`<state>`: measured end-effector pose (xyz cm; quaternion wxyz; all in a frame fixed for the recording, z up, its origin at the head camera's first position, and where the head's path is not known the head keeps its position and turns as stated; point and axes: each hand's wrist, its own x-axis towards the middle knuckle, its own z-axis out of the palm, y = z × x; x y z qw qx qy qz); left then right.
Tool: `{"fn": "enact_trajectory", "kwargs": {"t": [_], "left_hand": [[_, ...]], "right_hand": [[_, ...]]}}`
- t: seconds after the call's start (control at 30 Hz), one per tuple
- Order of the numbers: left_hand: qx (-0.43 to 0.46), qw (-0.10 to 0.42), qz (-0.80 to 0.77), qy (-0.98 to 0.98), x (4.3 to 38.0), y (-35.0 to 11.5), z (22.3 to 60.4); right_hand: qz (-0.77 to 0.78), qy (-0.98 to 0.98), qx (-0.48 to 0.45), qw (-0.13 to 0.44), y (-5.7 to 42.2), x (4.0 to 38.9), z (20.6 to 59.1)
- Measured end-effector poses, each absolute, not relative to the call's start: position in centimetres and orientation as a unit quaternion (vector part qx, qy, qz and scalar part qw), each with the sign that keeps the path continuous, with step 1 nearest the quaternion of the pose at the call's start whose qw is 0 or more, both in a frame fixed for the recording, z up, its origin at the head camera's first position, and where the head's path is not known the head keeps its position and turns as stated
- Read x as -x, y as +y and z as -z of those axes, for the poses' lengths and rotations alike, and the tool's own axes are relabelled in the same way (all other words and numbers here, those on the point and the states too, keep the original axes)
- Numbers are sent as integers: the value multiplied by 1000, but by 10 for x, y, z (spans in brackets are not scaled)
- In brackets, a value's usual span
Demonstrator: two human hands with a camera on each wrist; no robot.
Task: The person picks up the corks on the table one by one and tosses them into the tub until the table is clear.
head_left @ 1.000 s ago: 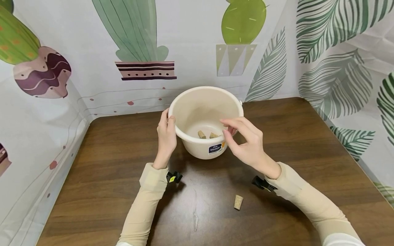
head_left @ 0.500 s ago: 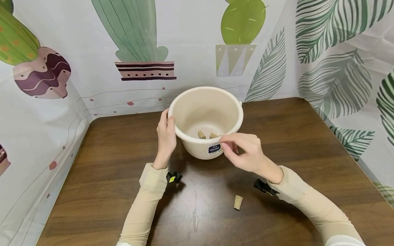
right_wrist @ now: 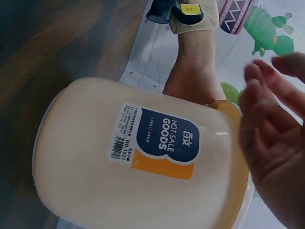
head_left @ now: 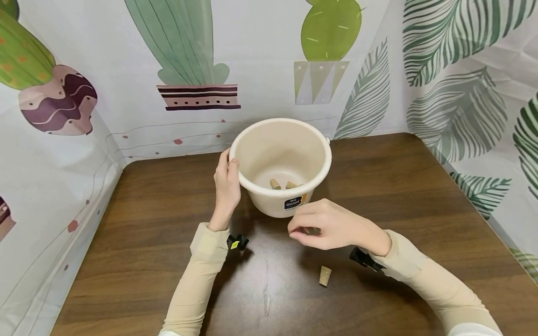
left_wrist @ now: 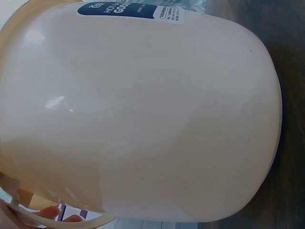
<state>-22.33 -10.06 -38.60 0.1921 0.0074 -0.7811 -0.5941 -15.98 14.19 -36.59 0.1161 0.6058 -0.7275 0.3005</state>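
A cream plastic bucket (head_left: pixel 269 200) with a dark blue and orange label stands at the back of the table. My left hand (head_left: pixel 227 183) grips its rim on the left side, thumb on the outer edge. Tapered corks lie on the bottom inside, one cork (head_left: pixel 275 184) plainly visible and another partly behind the front rim. My right hand (head_left: pixel 332 225) hovers before the bucket, fingers loosely bent and nothing visible between them. In the right wrist view the same fingers (right_wrist: pixel 257 90) are blurred beside the rim. A single cork (head_left: pixel 325 276) lies on the table below my right hand.
The brown wooden table (head_left: pixel 147 242) meets a white cloth backdrop (head_left: pixel 269 60) printed with cacti and leaves, close behind the bucket. Black wrist cameras are strapped to both sleeves. A pale scuff (head_left: pixel 266 302) marks the tabletop near the front.
My right hand has come back from over the bucket's front rim, down toward me, its fingers now turned downward. My left hand, the bucket and the cork on the table have stayed put.
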Motion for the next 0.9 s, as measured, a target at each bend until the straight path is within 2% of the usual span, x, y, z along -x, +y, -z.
{"fn": "enact_trajectory", "kwargs": {"t": [0.13, 0.33, 0.4, 0.9], "left_hand": [[-7, 192, 595, -780, 223, -101, 386], [-7, 185, 596, -782, 223, -101, 386], [-8, 184, 595, -782, 222, -102, 385], [-9, 187, 595, -782, 222, -101, 386]], "right_hand": [[-258, -754, -602, 46, 145, 159, 369], [-187, -791, -570, -119, 147, 155, 374], [-169, -798, -557, -156, 146, 153, 375], [-92, -838, -429, -325, 140, 142, 394]]}}
